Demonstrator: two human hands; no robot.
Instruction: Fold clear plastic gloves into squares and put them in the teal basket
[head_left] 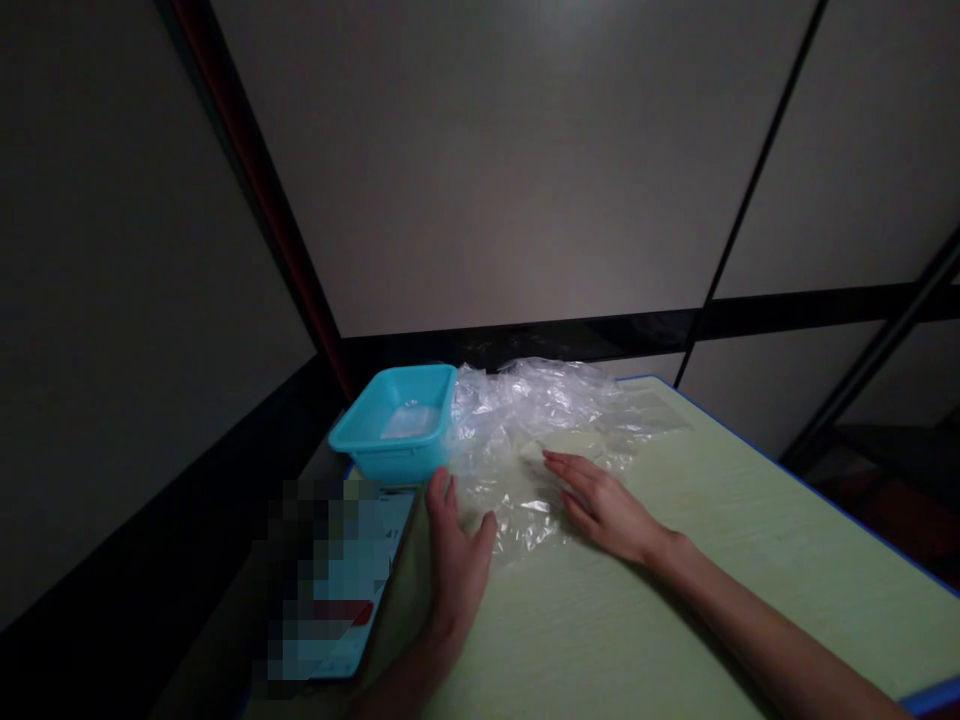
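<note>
Low in the frame's middle, the right hand lies open and flat, pinning the clear plastic bags to the table. The left hand, open, probably steadies their near edge beside the blue tub and phone.

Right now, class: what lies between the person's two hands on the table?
In the head view, crumpled clear plastic spreads between the left hand and right hand; nearer the wrists, bare table.
</note>
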